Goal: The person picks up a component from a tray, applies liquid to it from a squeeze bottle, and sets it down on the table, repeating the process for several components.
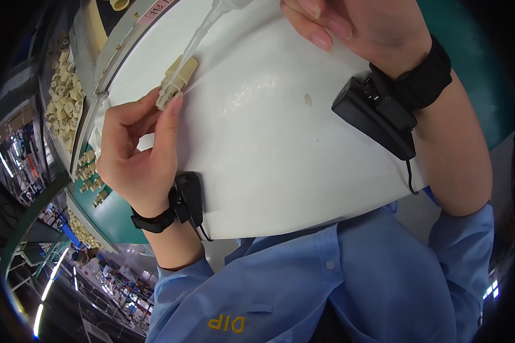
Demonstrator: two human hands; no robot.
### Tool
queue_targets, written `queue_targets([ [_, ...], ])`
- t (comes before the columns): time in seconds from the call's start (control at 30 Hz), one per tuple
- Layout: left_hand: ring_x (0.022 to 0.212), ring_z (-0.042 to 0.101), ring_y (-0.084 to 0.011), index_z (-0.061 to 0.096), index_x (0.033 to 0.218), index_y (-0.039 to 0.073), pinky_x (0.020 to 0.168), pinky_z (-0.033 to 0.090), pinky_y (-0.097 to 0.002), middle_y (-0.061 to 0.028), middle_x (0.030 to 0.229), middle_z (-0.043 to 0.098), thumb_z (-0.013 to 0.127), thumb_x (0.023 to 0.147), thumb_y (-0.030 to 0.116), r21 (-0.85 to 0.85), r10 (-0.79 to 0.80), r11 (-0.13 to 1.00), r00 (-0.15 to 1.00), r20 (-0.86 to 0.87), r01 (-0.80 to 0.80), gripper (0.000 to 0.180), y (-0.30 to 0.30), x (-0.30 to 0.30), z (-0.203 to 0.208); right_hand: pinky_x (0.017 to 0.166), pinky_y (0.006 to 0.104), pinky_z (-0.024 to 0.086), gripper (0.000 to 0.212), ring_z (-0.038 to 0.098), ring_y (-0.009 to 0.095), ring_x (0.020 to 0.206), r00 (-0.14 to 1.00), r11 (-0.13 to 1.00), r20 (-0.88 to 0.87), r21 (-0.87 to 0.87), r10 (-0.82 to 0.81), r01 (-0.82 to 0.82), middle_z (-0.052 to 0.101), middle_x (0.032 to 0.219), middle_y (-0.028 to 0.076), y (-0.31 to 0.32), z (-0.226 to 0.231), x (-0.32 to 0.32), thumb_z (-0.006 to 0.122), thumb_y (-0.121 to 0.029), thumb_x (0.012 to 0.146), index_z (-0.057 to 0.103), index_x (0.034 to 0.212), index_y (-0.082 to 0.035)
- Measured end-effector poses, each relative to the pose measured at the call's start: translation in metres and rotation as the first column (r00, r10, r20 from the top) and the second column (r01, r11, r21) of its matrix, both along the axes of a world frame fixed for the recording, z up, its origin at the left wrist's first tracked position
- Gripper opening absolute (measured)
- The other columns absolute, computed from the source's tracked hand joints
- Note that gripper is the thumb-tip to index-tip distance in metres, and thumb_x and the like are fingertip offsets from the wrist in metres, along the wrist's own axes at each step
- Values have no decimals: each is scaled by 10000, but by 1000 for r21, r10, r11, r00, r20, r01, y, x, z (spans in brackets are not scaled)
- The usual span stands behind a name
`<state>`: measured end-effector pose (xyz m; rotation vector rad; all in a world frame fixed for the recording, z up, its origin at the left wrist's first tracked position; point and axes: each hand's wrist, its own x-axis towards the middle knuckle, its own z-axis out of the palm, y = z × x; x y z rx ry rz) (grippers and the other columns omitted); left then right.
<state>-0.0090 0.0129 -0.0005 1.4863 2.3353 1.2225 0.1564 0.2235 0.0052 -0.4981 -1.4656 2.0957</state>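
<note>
Over the white-topped table (pixel 269 143), the left grip (pixel 133 160) pinches a cream, stepped-cylinder plastic part (pixel 187 70), long axis slanting up and rightward from thumb and fingers. A translucent tapered nozzle (pixel 203 31) overlaps it from above. The right grip (pixel 372 28) is farther off, fingers curled; whether it holds anything, I cannot tell.

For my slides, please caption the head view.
Left hand holds a beige part by a clear nozzle over a white surface.

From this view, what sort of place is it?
Probably a factory assembly station: a heap of cream parts, a similar part in the left hand, and a strip light beyond.
</note>
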Motion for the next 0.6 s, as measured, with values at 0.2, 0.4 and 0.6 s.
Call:
queue_targets([
  [0.2, 762, 707, -122, 658, 880, -58, 659, 596, -246, -138, 895, 741, 845, 778, -29, -48, -7, 999, 989, -151, 0, 216, 0, 7, 3, 336, 270, 387, 293, 420, 95, 337, 1000, 996, 18, 84, -19, 18, 517, 495, 45, -4, 0, -6, 622, -310, 981, 710, 1043, -38],
  [0.4, 730, 683, -106, 665, 872, -52, 651, 590, -240, -122, 866, 736, 856, 763, -27, -51, -6, 999, 981, -193, -4, 222, 0, 11, 4, 328, 273, 382, 318, 421, 98, 336, 997, 993, 59, 109, -54, 48, 514, 493, 42, -7, -2, -9, 627, -327, 983, 706, 1008, -19],
  [0.6, 720, 688, -110, 672, 870, -54, 645, 586, -238, -107, 834, 727, 865, 755, -18, -36, -12, 999, 978, -209, 5, 228, 1, 8, 2, 322, 276, 378, 318, 422, 101, 336, 996, 998, 86, 65, -25, 20, 521, 495, 45, -4, 2, -9, 631, -325, 981, 701, 985, -15],
])
